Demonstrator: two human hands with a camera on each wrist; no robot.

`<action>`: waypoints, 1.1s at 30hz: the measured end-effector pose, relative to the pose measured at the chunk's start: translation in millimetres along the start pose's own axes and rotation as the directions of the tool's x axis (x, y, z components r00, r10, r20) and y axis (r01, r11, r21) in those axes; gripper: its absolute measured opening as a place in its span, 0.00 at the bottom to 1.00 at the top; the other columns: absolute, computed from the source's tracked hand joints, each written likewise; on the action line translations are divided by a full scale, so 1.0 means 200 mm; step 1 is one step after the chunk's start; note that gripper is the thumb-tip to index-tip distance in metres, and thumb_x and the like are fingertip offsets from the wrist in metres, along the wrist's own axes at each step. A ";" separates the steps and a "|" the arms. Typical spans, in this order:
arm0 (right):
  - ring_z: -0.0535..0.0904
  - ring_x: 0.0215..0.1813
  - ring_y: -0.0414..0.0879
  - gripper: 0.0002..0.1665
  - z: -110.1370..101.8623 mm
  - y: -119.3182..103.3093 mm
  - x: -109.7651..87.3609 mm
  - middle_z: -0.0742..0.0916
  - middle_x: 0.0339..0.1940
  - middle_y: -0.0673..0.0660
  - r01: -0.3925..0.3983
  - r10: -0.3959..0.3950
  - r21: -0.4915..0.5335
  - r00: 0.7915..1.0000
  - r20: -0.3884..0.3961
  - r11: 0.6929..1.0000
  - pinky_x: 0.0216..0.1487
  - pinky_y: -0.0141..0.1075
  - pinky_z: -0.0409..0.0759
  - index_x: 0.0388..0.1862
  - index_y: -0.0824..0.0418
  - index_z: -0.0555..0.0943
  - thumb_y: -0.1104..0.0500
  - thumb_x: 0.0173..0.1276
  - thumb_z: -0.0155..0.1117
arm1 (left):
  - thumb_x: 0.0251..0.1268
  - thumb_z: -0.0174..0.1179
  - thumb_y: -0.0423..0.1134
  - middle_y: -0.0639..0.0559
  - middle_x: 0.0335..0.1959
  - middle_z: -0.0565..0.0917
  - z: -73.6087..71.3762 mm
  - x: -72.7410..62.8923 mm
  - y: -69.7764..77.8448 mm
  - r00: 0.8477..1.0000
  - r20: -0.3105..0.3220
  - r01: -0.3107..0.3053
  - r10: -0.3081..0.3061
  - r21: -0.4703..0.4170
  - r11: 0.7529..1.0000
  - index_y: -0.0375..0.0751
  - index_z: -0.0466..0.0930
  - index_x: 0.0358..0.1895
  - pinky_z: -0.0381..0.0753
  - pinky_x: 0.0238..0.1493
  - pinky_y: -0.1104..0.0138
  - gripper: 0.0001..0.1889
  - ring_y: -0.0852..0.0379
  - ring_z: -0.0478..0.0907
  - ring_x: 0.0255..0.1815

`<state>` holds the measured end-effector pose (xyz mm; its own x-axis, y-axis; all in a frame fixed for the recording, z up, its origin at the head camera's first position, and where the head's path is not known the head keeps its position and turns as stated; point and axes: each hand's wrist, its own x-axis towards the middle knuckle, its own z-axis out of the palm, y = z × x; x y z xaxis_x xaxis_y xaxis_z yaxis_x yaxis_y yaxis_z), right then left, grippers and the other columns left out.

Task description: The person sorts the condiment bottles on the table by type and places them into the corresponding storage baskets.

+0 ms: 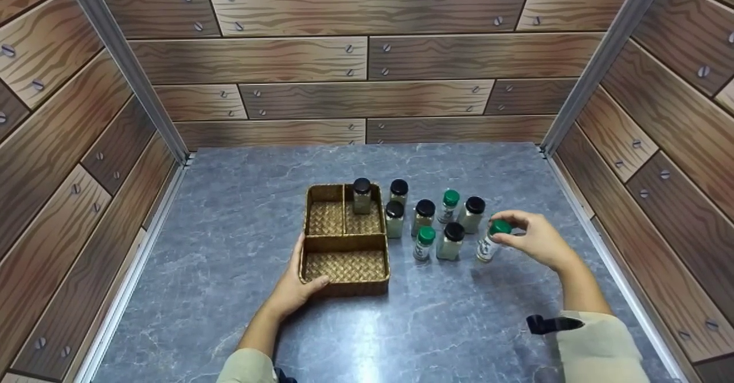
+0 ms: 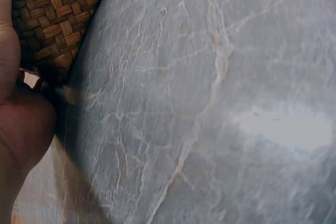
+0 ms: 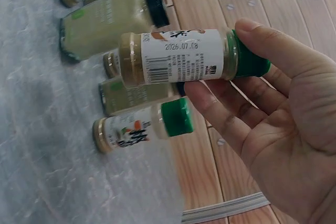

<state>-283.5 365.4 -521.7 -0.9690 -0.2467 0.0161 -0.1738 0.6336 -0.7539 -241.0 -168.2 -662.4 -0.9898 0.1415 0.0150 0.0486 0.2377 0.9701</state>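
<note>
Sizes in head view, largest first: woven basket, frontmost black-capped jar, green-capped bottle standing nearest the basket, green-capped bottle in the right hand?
1. Woven basket
2. Black-capped jar
3. Standing green-capped bottle
Unsure: held green-capped bottle, tilted, partly hidden by the right hand.

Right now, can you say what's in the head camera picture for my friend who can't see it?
A person's right hand holds a green-capped jar in its fingers, beside seven other jars on a grey marbled table. The left hand grips a three-compartment woven basket with one black-capped jar in its far right compartment.
</note>
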 end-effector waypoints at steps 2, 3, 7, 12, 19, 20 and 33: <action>0.86 0.53 0.35 0.28 -0.01 -0.01 0.01 0.91 0.57 0.63 -0.009 0.010 0.023 1.000 -0.010 1.000 0.49 0.28 0.89 0.66 0.60 0.85 0.50 0.72 0.78 | 0.62 0.79 0.40 0.36 0.92 0.43 0.00 0.00 0.00 1.000 0.000 -0.001 0.001 0.003 1.000 0.51 0.37 0.91 0.43 0.89 0.33 0.65 0.31 0.45 0.91; 0.86 0.52 0.33 0.29 -0.01 -0.02 0.01 0.91 0.57 0.63 -0.013 0.014 0.033 1.000 -0.018 0.999 0.49 0.29 0.90 0.66 0.60 0.85 0.49 0.71 0.79 | 0.62 0.79 0.40 0.36 0.92 0.43 0.00 0.00 0.00 1.000 0.001 -0.001 0.001 0.004 1.000 0.51 0.37 0.91 0.43 0.89 0.33 0.65 0.31 0.44 0.91; 0.86 0.52 0.34 0.30 -0.02 -0.05 0.02 0.90 0.56 0.62 -0.006 0.008 0.043 0.998 -0.057 0.999 0.49 0.30 0.90 0.66 0.59 0.85 0.48 0.71 0.79 | 0.62 0.79 0.42 0.37 0.92 0.43 0.00 0.00 0.00 1.000 0.005 0.009 -0.009 0.005 1.000 0.53 0.36 0.91 0.43 0.89 0.33 0.65 0.31 0.43 0.92; 0.86 0.50 0.33 0.30 -0.01 -0.11 0.04 0.91 0.57 0.62 0.010 -0.006 0.044 0.996 -0.091 0.999 0.48 0.29 0.90 0.66 0.60 0.86 0.47 0.70 0.80 | 0.63 0.79 0.44 0.37 0.92 0.44 0.00 0.00 0.00 0.999 0.004 0.043 -0.043 0.022 0.999 0.59 0.37 0.91 0.46 0.88 0.32 0.64 0.30 0.45 0.91; 0.88 0.48 0.33 0.27 0.02 -0.21 0.06 0.91 0.58 0.65 0.051 -0.044 0.072 0.995 -0.094 0.996 0.46 0.30 0.91 0.65 0.60 0.86 0.52 0.70 0.80 | 0.63 0.79 0.43 0.36 0.92 0.45 0.00 0.00 0.00 0.999 -0.004 0.036 -0.036 0.027 0.999 0.59 0.38 0.91 0.45 0.88 0.32 0.64 0.31 0.45 0.91; 0.89 0.47 0.33 0.27 0.03 -0.22 0.06 0.91 0.58 0.65 0.062 -0.054 0.086 0.994 -0.093 0.994 0.46 0.31 0.92 0.65 0.61 0.86 0.54 0.71 0.79 | 0.63 0.79 0.43 0.36 0.92 0.45 0.00 -0.01 0.00 0.999 -0.003 0.035 -0.035 0.029 0.999 0.58 0.38 0.91 0.45 0.88 0.32 0.64 0.30 0.45 0.91; 0.91 0.46 0.38 0.28 0.19 -0.36 0.13 0.91 0.56 0.67 0.120 -0.108 0.140 0.990 -0.089 0.983 0.46 0.31 0.92 0.67 0.64 0.85 0.59 0.70 0.79 | 0.63 0.80 0.46 0.37 0.92 0.44 -0.01 -0.01 0.01 0.999 -0.004 0.035 -0.035 0.034 0.999 0.58 0.38 0.91 0.46 0.88 0.31 0.64 0.29 0.46 0.91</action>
<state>-290.1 286.0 -491.3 -0.9561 -0.2480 0.1558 -0.2627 0.4908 -0.8307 -238.9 -169.4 -660.7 -0.9914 0.1293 -0.0184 0.0180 0.2752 0.9612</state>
